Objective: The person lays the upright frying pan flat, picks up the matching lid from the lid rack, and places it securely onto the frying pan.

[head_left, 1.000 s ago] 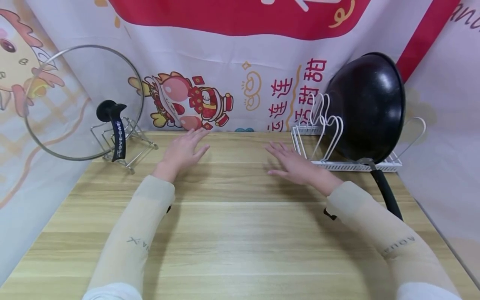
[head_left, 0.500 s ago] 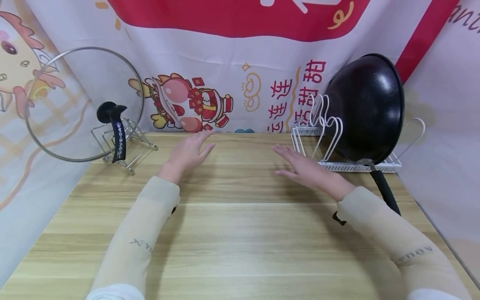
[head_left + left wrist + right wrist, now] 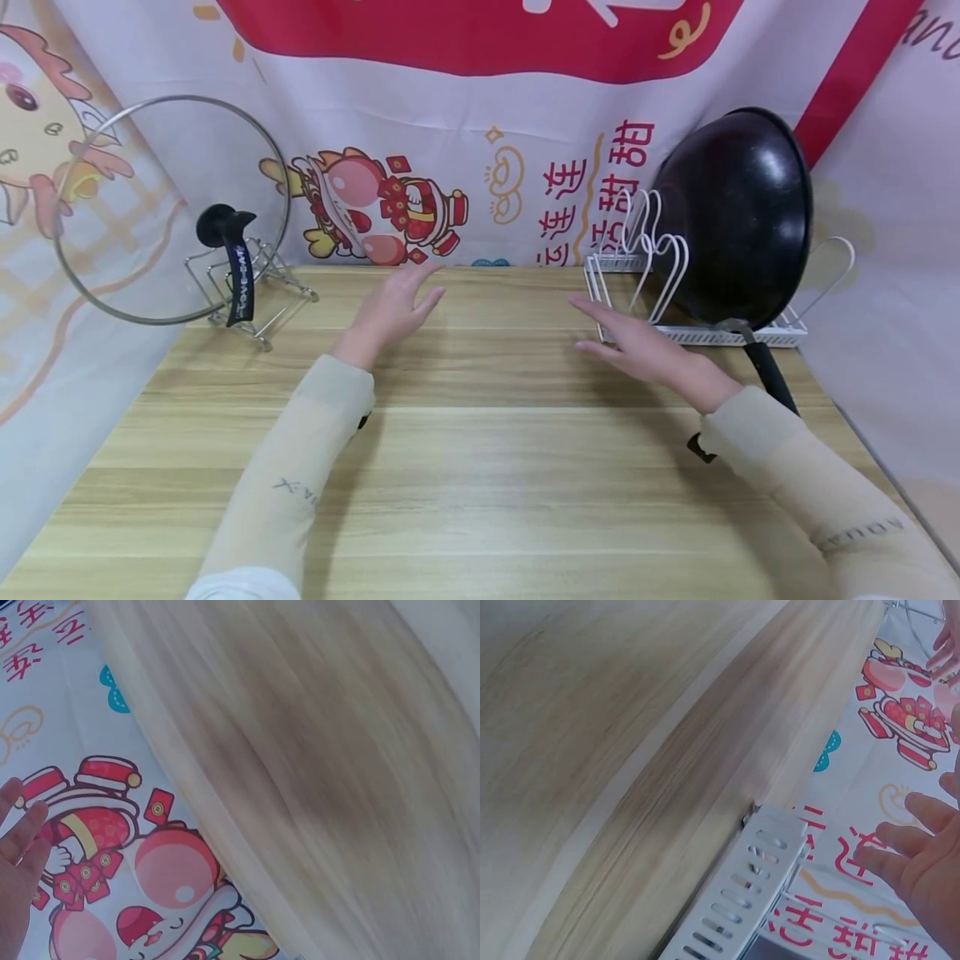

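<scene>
My left hand point(image 3: 390, 315) hovers over the back left of the table, fingers extended and thumb apart, holding nothing. To its left, a clear glass lid point(image 3: 168, 187) with a black knob and handle stands on edge in a wire stand point(image 3: 281, 307). Over the back right, my right hand point(image 3: 641, 343) is likewise empty, its fingers extended. It is nearest to a white slotted rack point(image 3: 697, 335), whose left front corner it partly covers in the head view. A black wok point(image 3: 738, 221) leans upright in that rack, its black handle point(image 3: 770, 375) slanting toward the front.
The wood-grain table point(image 3: 480, 475) spans the view below both hands. A printed cloth point(image 3: 420, 108) with cartoon figures and red characters hangs behind it and along the sides. White heart-shaped wire dividers point(image 3: 663, 258) rise from the rack, left of the wok.
Both hands have drifted to the right. The right hand has also come slightly nearer the front, beside the rack's corner. The lid, wok and stands keep their places.
</scene>
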Demonstrator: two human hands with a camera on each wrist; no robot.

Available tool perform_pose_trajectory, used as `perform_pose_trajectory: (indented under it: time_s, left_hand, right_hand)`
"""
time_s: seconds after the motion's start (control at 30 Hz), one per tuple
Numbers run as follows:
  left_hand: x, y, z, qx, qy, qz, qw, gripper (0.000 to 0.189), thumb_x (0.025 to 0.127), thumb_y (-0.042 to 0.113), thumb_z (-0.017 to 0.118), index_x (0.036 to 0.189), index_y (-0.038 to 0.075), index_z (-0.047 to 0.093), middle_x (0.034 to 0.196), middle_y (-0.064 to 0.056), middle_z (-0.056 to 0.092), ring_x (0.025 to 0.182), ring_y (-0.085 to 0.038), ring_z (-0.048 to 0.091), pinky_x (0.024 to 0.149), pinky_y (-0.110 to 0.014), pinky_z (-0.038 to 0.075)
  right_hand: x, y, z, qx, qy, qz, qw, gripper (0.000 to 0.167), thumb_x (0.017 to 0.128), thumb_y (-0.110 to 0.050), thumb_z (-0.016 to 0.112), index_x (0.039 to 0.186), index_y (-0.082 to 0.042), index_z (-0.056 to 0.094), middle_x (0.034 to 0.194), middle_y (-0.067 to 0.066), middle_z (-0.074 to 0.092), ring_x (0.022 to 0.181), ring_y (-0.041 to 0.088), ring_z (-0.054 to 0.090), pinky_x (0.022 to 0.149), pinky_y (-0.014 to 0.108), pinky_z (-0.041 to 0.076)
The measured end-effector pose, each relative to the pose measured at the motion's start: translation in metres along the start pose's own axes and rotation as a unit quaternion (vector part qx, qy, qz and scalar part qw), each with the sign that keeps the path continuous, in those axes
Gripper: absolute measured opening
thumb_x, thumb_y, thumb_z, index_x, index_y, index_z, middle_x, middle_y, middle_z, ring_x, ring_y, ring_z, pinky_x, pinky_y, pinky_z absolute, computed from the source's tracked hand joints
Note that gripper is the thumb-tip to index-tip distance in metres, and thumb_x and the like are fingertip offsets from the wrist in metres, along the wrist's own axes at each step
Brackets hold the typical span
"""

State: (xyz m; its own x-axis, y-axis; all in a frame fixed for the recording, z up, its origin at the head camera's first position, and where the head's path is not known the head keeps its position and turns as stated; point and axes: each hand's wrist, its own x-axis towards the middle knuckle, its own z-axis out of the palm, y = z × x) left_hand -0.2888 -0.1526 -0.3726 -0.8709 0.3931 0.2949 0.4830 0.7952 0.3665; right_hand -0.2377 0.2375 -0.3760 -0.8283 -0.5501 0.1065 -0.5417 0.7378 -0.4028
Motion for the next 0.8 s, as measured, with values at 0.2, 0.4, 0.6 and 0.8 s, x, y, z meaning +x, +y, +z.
perform_pose_trajectory:
  time_s: [0.2, 0.4, 0.6, 0.8]
  left_hand:
    - [0.006, 0.009, 0.007, -0.041, 0.007, 0.004, 0.9991, 0.050, 0.108, 0.034, 0.053, 0.152, 0.013, 0.048, 0.154, -0.010, 0.049, 0.144, -0.029, 0.041, 0.120, -0.046, 0.031]
    - [0.010, 0.017, 0.014, -0.074, 0.013, 0.012, 0.9971, 0.048, 0.109, 0.035, 0.050, 0.151, 0.013, 0.049, 0.152, -0.009, 0.051, 0.143, -0.027, 0.043, 0.120, -0.045, 0.033]
    - [0.014, 0.024, 0.020, -0.096, 0.027, 0.034, 0.9944, 0.045, 0.108, 0.030, 0.053, 0.149, 0.009, 0.051, 0.146, -0.013, 0.056, 0.137, -0.029, 0.049, 0.117, -0.046, 0.036]
    - [0.020, 0.032, 0.027, -0.112, 0.035, 0.042, 0.9921, 0.044, 0.108, 0.027, 0.055, 0.148, 0.009, 0.052, 0.143, -0.013, 0.058, 0.133, -0.029, 0.052, 0.115, -0.047, 0.039]
  right_hand:
    - [-0.009, 0.004, -0.003, -0.002, 0.014, 0.021, 0.9997, 0.069, 0.104, -0.045, 0.058, 0.162, -0.019, 0.032, 0.157, 0.018, 0.043, 0.132, 0.042, 0.053, 0.110, 0.060, 0.041]
    - [-0.016, 0.007, -0.007, -0.004, 0.028, 0.031, 0.9991, 0.063, 0.105, -0.040, 0.059, 0.160, -0.019, 0.037, 0.154, 0.018, 0.047, 0.132, 0.045, 0.051, 0.111, 0.061, 0.039]
    - [-0.023, 0.013, -0.011, -0.008, 0.054, 0.039, 0.9978, 0.058, 0.105, -0.037, 0.060, 0.156, -0.016, 0.044, 0.150, 0.021, 0.050, 0.123, 0.049, 0.057, 0.105, 0.063, 0.043]
    - [-0.028, 0.018, -0.013, -0.012, 0.096, 0.017, 0.9952, 0.051, 0.102, -0.028, 0.066, 0.149, -0.012, 0.053, 0.141, 0.021, 0.059, 0.117, 0.048, 0.062, 0.101, 0.063, 0.046]
